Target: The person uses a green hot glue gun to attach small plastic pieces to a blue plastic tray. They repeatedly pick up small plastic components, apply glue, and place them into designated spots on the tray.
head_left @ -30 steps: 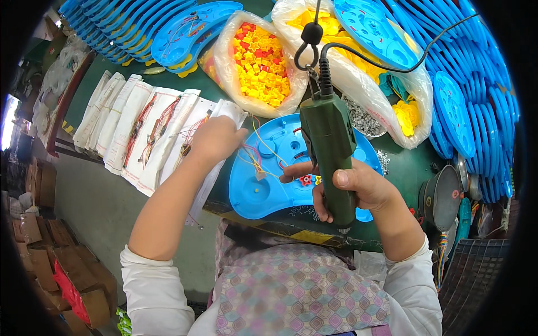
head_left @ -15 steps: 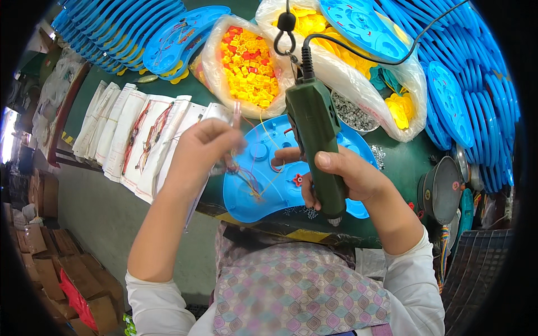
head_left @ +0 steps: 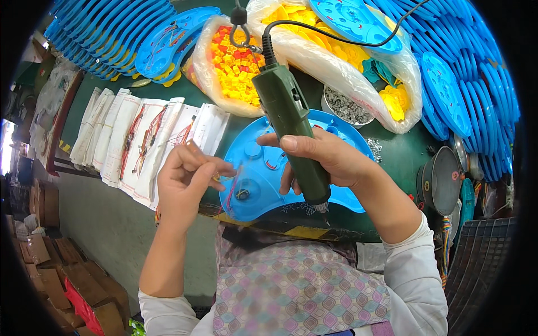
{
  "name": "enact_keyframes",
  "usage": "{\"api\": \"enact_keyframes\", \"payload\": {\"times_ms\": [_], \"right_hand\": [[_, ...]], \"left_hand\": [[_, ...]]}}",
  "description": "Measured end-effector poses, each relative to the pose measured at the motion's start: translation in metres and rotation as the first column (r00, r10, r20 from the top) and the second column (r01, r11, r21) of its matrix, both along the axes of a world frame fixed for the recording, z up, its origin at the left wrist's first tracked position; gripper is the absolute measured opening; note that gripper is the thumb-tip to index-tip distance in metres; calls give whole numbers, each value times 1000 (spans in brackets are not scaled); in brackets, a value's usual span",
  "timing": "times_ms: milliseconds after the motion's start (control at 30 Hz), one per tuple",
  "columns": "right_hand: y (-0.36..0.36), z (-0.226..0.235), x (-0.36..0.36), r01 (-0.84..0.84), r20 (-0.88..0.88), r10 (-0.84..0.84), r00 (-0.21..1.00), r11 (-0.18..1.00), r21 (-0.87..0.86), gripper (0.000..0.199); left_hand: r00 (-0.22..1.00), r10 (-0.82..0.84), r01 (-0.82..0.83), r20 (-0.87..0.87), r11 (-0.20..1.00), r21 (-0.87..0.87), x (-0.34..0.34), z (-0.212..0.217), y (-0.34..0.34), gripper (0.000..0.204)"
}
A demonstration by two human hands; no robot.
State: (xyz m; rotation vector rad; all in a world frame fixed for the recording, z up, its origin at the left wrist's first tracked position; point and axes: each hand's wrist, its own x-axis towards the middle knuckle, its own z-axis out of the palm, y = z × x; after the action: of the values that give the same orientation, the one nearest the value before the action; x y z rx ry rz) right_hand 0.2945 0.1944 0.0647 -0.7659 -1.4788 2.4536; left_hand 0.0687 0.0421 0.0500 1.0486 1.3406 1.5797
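My right hand [head_left: 330,157] is wrapped round a dark green electric screwdriver [head_left: 284,106], its bit pointing down toward the table's near edge. Beneath lies a blue plastic shell [head_left: 269,193], hollow side up. My left hand [head_left: 193,176] is at the shell's left side, thumb and fingers drawn together. A small yellowish bit shows between them, too small to name. Close to those fingertips, thin pink wires [head_left: 232,190] run over the shell's left part. A small dark round part [head_left: 242,194] lies there, blurred.
Wire bundles [head_left: 151,131] rest on white paper packets at left. Behind stand a bag of yellow and red star pieces [head_left: 238,70], a bowl of screws [head_left: 344,106] and a bag of yellow parts [head_left: 395,103]. Blue shells [head_left: 476,112] are stacked at both sides. The screwdriver's cord hangs overhead.
My left hand has moved left and down, off the wires, which now lie lower on the shell. The screwdriver has tilted, its top swinging left and its bit now showing. The view has shifted slightly.
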Motion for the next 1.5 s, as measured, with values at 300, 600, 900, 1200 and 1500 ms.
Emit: {"api": "enact_keyframes", "payload": {"times_ms": [300,600,900,1200,1500], "right_hand": [[4,13,27,137,-12,-136,991,983,124,77],[0,15,86,450,-473,-301,828,860,241,106],[-37,-23,66,755,-565,-518,642,556,347,119],[-49,-24,69,625,-326,-538,778,718,308,116],[-49,-35,56,683,-389,-563,729,644,345,122]], "left_hand": [[777,-321,212,-541,943,-255,40,-17,15,27],[501,-124,300,-857,953,37,85,-70,58,16],[406,-182,294,-896,954,-61,85,-79,60,17],[457,-193,297,-868,953,-55,85,-77,60,14],[508,-258,279,-822,952,-126,93,-82,56,15]]}}
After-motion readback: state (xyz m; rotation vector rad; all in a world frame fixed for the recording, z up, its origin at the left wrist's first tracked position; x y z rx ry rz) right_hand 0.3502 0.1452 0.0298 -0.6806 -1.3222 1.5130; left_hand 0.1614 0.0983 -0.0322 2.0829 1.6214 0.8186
